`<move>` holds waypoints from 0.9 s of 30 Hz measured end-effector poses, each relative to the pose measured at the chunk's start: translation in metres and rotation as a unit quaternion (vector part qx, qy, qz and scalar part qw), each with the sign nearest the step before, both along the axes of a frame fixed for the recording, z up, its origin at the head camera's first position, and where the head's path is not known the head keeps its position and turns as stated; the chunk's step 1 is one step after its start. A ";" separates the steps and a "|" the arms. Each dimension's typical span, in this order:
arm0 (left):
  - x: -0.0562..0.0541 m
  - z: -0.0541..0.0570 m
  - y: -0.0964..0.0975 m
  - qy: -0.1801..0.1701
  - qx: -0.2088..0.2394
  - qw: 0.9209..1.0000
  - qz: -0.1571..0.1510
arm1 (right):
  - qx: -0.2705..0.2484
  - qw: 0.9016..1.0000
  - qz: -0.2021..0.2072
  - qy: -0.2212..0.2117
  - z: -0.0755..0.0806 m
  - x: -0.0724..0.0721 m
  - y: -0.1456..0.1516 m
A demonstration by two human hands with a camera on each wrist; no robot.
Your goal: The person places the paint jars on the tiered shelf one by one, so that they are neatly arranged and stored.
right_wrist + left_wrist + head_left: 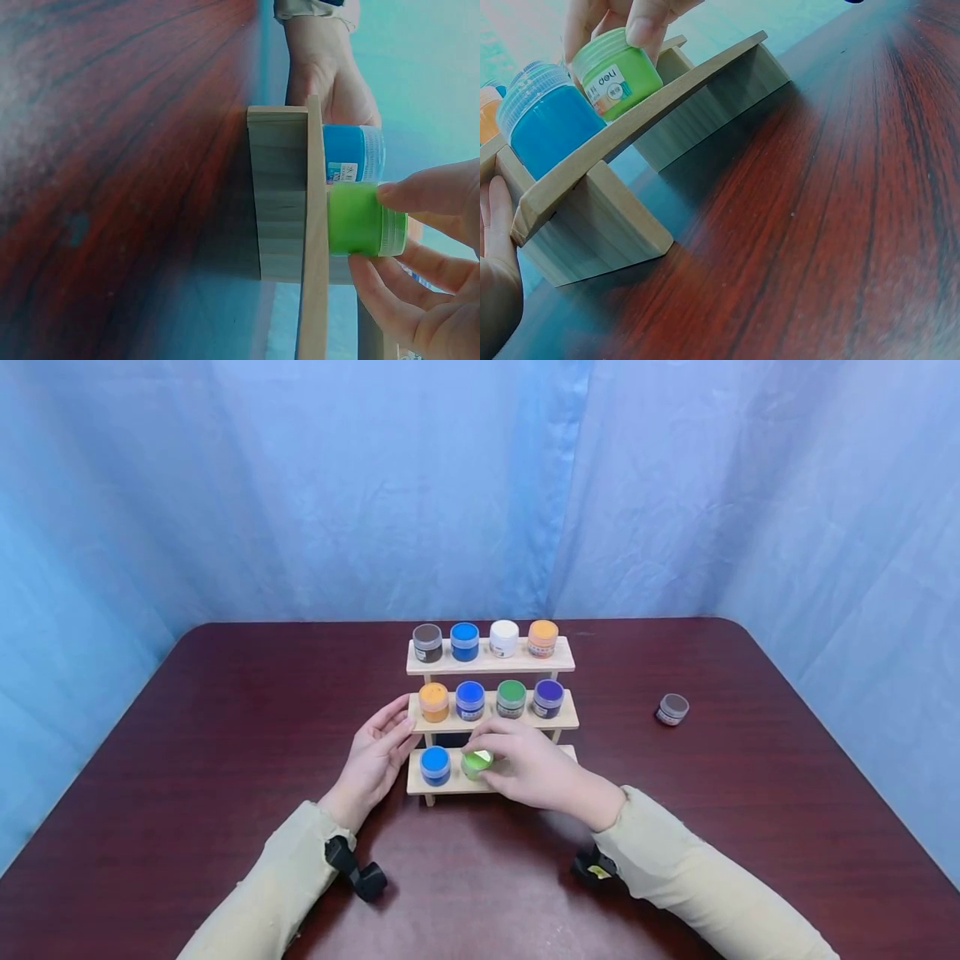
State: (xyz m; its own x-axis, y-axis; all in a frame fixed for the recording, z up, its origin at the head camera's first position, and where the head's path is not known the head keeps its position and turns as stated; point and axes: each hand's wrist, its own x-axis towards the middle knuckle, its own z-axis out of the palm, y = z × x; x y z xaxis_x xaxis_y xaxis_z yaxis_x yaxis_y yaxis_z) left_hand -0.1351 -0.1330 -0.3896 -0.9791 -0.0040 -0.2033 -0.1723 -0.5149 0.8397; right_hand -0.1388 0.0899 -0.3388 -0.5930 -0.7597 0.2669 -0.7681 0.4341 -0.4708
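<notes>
A three-tier wooden rack (491, 667) holds small paint jars on its steps. My right hand (528, 764) pinches a light green jar (356, 219) between thumb and fingers at the lower step; its base is at the step's surface. Just left of it, a blue jar (551, 120) stands on the same step. My left hand (371, 760) touches the rack's left end by the middle step, its fingers fairly straight. Orange (433, 702), blue (470, 701), green (512, 699) and purple (549, 699) jars line the middle step. The right hand covers part of the lower step.
On the top step stand dark brown (427, 643), blue (465, 642), white (504, 638) and orange (543, 638) jars. A lone dark brown jar (672, 709) sits on the dark red table (750, 793) to the right. Blue curtains (390, 485) hang behind.
</notes>
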 end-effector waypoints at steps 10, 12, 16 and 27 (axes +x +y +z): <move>-0.002 -0.001 0.001 0.003 0.008 1.000 -0.001 | 0.016 1.000 -0.016 0.012 0.000 0.002 -0.001; -0.002 -0.001 0.001 0.004 0.007 1.000 -0.002 | 0.016 1.000 -0.017 0.017 0.000 0.002 -0.001; -0.002 -0.002 0.001 -0.002 0.014 1.000 0.003 | 0.017 0.999 -0.019 0.023 -0.001 0.004 -0.001; -0.002 -0.003 0.001 -0.002 0.020 1.000 0.007 | 0.018 0.999 -0.029 0.010 0.004 0.004 0.004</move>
State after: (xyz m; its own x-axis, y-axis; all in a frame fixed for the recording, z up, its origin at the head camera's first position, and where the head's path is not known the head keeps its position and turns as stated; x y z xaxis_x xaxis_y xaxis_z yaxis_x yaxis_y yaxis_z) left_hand -0.1366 -0.1320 -0.3922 -0.9780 -0.0102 -0.2081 -0.1682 -0.5511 0.8173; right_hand -0.1344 0.0937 -0.3344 -0.6310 -0.7335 0.2526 -0.7504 0.4944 -0.4386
